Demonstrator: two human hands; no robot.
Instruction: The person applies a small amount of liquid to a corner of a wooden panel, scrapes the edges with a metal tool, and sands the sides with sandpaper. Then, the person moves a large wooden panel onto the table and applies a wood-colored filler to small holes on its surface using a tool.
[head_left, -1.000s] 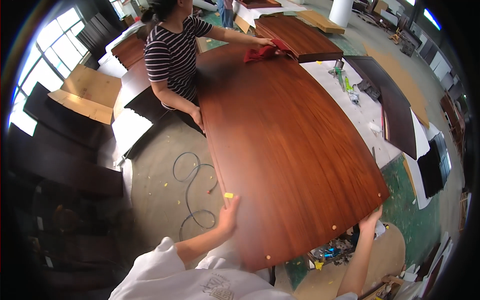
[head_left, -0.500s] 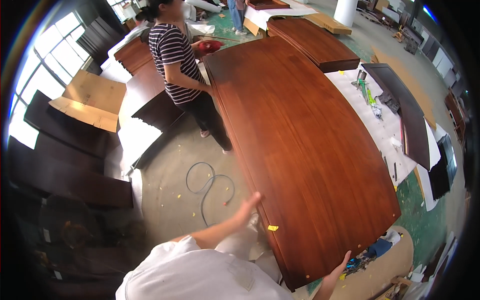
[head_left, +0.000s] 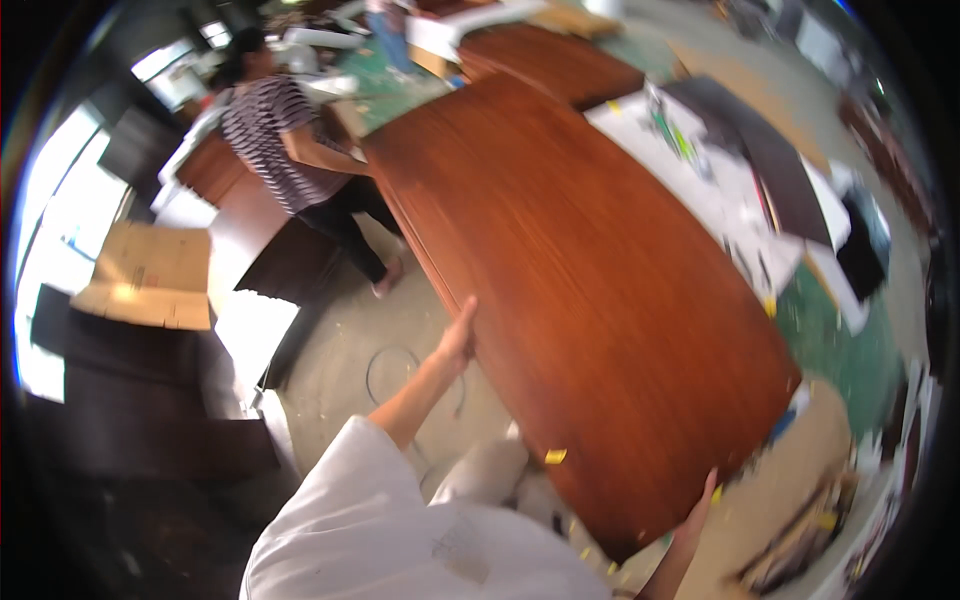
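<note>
Far to the left of the big curved reddish-brown wooden tabletop [head_left: 590, 290] lies a flattened cardboard sheet [head_left: 150, 275] on dark furniture, and nearer the tabletop's far left edge a co-worker in a striped shirt [head_left: 270, 140] holds that end. Your left hand [head_left: 460, 335] lies flat with fingers together against the tabletop's left long edge, pressing rather than wrapping it. A coiled cable [head_left: 395, 365] lies on the concrete floor [head_left: 340, 330] just left of that edge, close to your footing. A small yellow tag [head_left: 555, 456] sits on the tabletop's near edge. Your right hand [head_left: 700, 505] cups the near right corner from below; how firmly its fingers close I cannot tell. With one palm only pressing, the panel could slip or tilt, and you could snag the cable. Right of the tabletop, paper-covered benches [head_left: 720, 190] crowd in, so a swing could knock them.
</note>
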